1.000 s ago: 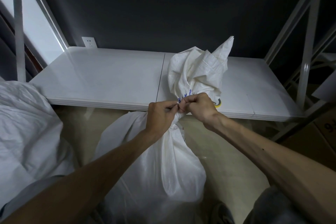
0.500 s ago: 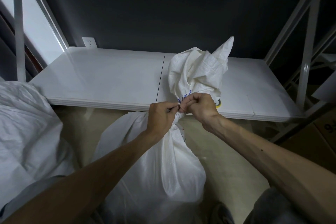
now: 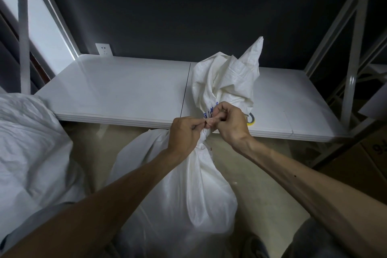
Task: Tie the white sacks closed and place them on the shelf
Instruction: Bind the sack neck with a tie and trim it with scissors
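Note:
A full white sack stands on the floor in front of the white shelf. Its neck is gathered tight and its loose top flares upward with blue print near the neck. My left hand and my right hand meet at the neck, fingers curled, each pinching a thin tie whose ends are hidden between the fingertips. A second white sack lies at the left edge.
A roll of tape lies on the shelf's front edge behind my right hand. White metal uprights frame the shelf. A wall socket sits at the back left. Cardboard boxes stand at the right.
Both hands stay at the sack's neck with only small finger movements; my right hand has shifted slightly up over the left fingertips. The sack has not moved.

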Demonstrator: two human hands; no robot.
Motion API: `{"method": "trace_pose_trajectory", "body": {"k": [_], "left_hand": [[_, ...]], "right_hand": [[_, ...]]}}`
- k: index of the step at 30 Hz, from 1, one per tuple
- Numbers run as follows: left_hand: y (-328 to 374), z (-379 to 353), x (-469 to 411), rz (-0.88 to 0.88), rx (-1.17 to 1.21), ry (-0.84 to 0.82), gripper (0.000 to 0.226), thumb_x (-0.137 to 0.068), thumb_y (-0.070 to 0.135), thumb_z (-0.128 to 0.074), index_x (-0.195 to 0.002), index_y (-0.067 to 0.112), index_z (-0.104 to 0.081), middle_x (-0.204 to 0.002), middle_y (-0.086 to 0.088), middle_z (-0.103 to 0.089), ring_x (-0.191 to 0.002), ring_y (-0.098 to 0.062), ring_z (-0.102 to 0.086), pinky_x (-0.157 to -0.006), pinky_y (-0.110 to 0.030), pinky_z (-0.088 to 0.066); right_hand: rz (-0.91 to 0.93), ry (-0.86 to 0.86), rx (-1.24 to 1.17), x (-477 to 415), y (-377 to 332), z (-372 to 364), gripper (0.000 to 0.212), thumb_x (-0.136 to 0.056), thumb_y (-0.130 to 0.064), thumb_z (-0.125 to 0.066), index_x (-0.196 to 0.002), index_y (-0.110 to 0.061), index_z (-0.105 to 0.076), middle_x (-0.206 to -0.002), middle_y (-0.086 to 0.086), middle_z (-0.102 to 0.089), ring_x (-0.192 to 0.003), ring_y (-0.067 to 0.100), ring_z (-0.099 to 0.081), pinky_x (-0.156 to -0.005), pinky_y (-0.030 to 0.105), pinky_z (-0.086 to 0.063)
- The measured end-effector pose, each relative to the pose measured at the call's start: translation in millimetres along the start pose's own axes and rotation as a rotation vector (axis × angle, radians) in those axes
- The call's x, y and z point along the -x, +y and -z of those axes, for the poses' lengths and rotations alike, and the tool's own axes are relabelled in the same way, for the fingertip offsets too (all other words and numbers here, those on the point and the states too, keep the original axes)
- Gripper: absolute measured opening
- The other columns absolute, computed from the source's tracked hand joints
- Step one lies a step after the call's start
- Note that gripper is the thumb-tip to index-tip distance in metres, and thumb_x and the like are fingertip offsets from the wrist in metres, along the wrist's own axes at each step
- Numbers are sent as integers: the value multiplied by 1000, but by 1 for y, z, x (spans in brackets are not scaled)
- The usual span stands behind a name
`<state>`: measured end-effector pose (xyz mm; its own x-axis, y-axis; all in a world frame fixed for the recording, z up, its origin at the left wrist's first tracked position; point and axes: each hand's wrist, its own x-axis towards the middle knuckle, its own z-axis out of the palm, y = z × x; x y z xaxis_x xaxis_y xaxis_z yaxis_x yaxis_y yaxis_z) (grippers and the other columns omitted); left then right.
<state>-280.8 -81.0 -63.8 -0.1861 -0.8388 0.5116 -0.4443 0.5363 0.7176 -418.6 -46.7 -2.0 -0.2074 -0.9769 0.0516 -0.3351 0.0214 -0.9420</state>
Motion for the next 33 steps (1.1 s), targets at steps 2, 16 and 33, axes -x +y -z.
{"method": "trace_pose_trajectory", "body": {"k": [2, 16, 33], "left_hand": [[-1, 0, 0, -1, 4, -11, 19, -85, 12, -63, -90, 12, -81, -75, -6, -76, -68, -24, -69, -65, -42, -55], [21, 19, -14, 429, 327, -198, 17, -96, 27, -58, -87, 17, -67, -83, 1, -76, -87, -16, -72, -86, -32, -53], [27, 26, -21, 293, 75, -314, 16, -102, 18, -48, -87, 17, -54, -76, 2, -65, -74, -16, -61, -66, -17, -44]], "right_hand": [[13, 2, 2, -1, 0, -1, 27, -80, 11, -69, -75, -11, -55, -65, 22, -65, -65, 22, -68, -75, 36, -58], [1, -24, 64, -3, 3, 7, 23, -79, 2, -76, -73, -13, -59, -57, 1, -63, -59, 5, -64, -68, 20, -54], [337, -9, 408, 4, 4, -2, 8, -86, -9, -68, -87, -7, -75, -75, 5, -73, -69, 16, -63, -64, 18, -44]]}}
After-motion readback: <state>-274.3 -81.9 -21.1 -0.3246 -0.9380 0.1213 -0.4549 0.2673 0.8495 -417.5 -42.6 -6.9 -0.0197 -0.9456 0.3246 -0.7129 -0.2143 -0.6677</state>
